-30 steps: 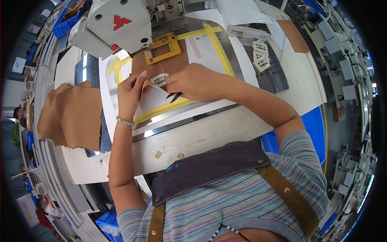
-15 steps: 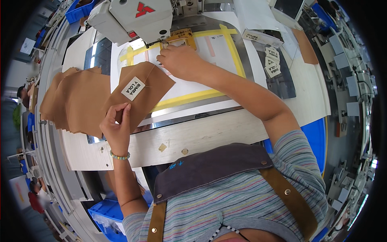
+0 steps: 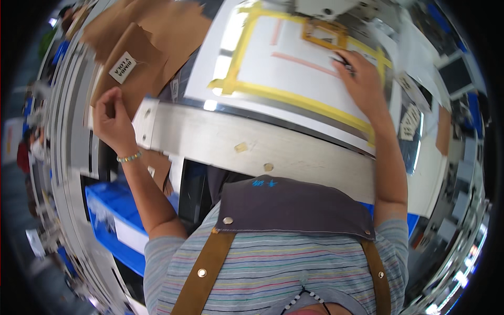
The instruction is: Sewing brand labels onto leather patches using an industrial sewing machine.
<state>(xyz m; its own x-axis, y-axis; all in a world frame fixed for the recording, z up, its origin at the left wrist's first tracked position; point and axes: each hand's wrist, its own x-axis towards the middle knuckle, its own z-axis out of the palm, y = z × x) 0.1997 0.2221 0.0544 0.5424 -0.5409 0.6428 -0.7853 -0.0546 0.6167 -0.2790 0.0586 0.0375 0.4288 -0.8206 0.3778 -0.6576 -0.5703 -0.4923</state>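
My left hand (image 3: 114, 122) pinches the near edge of a brown leather-like piece (image 3: 139, 63) at the left. A white label (image 3: 124, 67) with dark print lies on that piece. Behind it is a stack of similar brown pieces (image 3: 176, 23). My right hand (image 3: 362, 81) is over the white sheet (image 3: 310, 86) bordered with yellow tape, its fingers closed around a small dark tool (image 3: 344, 65). The tool is blurred and partly hidden, so its kind is unclear. Just beyond those fingers sits a yellow clamp frame (image 3: 324, 35) beneath the sewing machine (image 3: 325, 8).
Several loose white labels (image 3: 409, 124) lie to the right of the sheet, near a white box (image 3: 413, 90). A blue bin (image 3: 123, 223) stands below the table at the left. The pale table edge (image 3: 294, 144) runs in front of me.
The view has swung to the left. My left hand has carried the labelled brown piece away from the sheet to the left. My right hand has drawn back from the clamp frame, a dark tool now showing.
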